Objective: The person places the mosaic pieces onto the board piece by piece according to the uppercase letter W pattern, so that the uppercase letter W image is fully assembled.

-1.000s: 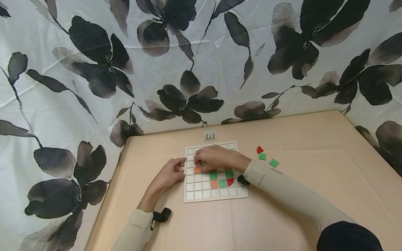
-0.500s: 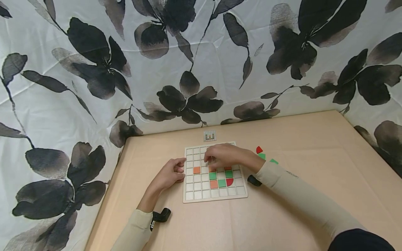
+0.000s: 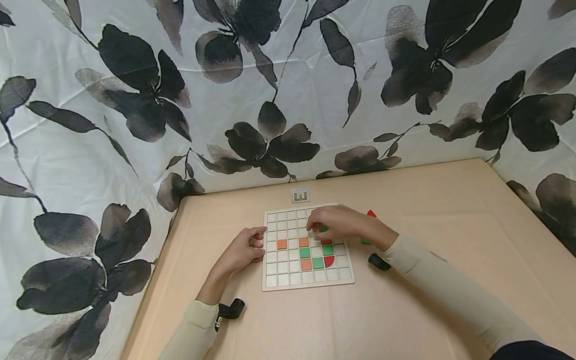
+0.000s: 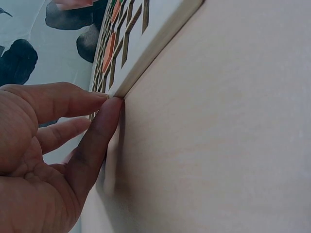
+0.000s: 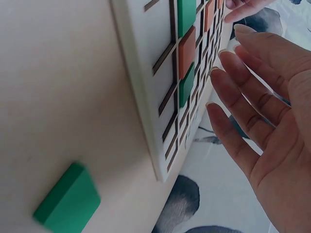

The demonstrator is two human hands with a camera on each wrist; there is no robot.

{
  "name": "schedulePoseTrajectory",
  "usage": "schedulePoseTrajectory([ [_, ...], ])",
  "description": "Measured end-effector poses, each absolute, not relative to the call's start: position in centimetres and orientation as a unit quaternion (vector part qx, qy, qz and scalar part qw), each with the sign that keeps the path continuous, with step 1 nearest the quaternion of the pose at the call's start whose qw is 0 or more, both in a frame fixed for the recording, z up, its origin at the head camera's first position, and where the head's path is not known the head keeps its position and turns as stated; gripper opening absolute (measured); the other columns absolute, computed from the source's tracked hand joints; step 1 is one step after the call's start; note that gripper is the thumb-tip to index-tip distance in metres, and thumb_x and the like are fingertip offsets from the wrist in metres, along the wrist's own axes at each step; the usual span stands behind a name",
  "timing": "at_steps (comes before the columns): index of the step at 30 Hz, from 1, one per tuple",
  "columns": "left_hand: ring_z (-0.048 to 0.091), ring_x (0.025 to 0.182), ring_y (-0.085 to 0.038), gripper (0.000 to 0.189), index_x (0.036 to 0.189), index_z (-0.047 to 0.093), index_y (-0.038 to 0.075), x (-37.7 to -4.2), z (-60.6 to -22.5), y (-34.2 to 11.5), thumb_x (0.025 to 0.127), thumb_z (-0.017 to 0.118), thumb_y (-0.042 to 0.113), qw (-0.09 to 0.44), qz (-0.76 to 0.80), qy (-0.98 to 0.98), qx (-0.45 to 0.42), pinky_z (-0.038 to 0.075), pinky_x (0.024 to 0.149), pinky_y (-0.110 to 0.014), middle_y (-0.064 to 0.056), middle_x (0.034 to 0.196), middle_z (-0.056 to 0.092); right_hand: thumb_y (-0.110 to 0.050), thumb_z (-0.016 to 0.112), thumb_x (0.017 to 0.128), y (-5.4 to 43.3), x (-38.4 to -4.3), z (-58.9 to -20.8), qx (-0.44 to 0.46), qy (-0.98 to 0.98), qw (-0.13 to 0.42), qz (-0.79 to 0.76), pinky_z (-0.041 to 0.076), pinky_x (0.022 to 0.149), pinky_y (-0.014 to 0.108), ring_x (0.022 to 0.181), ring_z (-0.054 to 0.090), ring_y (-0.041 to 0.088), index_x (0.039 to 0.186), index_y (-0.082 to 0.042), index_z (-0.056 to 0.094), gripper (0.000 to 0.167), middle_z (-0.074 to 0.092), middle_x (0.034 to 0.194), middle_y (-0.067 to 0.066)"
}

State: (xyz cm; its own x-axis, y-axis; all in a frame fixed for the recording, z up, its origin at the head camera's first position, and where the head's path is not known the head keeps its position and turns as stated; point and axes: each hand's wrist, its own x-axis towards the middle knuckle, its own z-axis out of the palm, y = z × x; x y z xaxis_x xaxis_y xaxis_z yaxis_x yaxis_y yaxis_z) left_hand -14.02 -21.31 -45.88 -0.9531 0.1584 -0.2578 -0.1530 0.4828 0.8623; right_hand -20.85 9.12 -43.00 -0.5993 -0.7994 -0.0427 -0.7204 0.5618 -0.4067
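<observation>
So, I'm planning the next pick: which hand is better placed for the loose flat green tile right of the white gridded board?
Right, I'd say: the right hand is over the board, nearer that tile, fingers parted, holding nothing. The left hand touches the board's left edge, farther away.

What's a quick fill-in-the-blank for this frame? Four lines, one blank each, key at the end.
1. In the head view, the left hand touches the grid board along its ______ edge.
2. The right hand, over the board, holds ______.
3. The round-edged piece in the lowest row of pieces is coloured ______.
4. In the right wrist view, the loose tile off the board is coloured ______.

Missing words: left; nothing; red; green.
</observation>
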Motion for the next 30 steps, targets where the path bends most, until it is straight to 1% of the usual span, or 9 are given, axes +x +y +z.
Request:
schedulePoseTrajectory([
  [5,0.048,0.095,-0.022,0.069,0.150,0.047,0.001,-14.0,-45.9,-21.4,0.086,0.067,-0.017,0.156,0.509,0.847,0.005,0.059,0.067,-0.030,-0.014,0.117,0.045,-0.026,0.078,0.090,10.4,-20.6,-43.0,-0.421,0.881,0.112,-0.186,0.050,0.085,0.034,0.092,0.059,0.013,0.113,-0.017,0.074,0.025,0.065,0.100,-0.010],
  [8,0.048,0.095,-0.022,0.069,0.150,0.047,0.001,-14.0,-45.9,-21.4,0.086,0.067,-0.017,0.157,0.508,0.847,0.009,0.059,0.066,-0.030,-0.014,0.116,0.045,-0.029,0.079,0.090,11.1,-20.4,-43.1,-0.410,0.884,0.114,-0.193,0.050,0.086,0.034,0.094,0.061,0.014,0.113,-0.017,0.074,0.026,0.065,0.101,-0.011],
  [12,0.048,0.095,-0.022,0.069,0.150,0.047,0.002,-13.9,-45.9,-21.5,0.086,0.067,-0.017,0.158,0.509,0.846,0.010,0.059,0.067,-0.030,-0.014,0.117,0.045,-0.026,0.079,0.090,12.0,-20.2,-43.1,-0.401,0.887,0.108,-0.203,0.052,0.086,0.034,0.094,0.063,0.015,0.111,-0.016,0.075,0.023,0.066,0.101,-0.010],
  [18,0.048,0.097,-0.022,0.069,0.150,0.048,0.002,-13.9,-45.9,-21.5,0.087,0.067,-0.017,0.158,0.510,0.845,0.006,0.060,0.068,-0.031,-0.014,0.118,0.045,-0.021,0.076,0.090,13.2,-20.0,-43.2,-0.392,0.892,0.096,-0.205,0.053,0.083,0.034,0.090,0.061,0.013,0.109,-0.015,0.076,0.020,0.068,0.101,-0.008],
  [25,0.048,0.096,-0.022,0.069,0.150,0.048,0.002,-13.9,-45.9,-21.6,0.086,0.067,-0.017,0.159,0.514,0.843,0.005,0.059,0.068,-0.031,-0.014,0.118,0.045,-0.019,0.077,0.088,14.8,-19.7,-43.1,-0.374,0.897,0.097,-0.213,0.053,0.083,0.035,0.090,0.060,0.010,0.109,-0.014,0.075,0.021,0.067,0.101,-0.008],
  [30,0.048,0.096,-0.022,0.069,0.150,0.048,0.002,-13.9,-45.9,-21.6,0.086,0.067,-0.016,0.159,0.511,0.845,0.006,0.059,0.067,-0.030,-0.014,0.118,0.045,-0.020,0.077,0.090,16.1,-19.6,-43.2,-0.351,0.906,0.103,-0.215,0.052,0.086,0.037,0.093,0.059,0.011,0.111,-0.016,0.075,0.022,0.066,0.105,-0.009],
])
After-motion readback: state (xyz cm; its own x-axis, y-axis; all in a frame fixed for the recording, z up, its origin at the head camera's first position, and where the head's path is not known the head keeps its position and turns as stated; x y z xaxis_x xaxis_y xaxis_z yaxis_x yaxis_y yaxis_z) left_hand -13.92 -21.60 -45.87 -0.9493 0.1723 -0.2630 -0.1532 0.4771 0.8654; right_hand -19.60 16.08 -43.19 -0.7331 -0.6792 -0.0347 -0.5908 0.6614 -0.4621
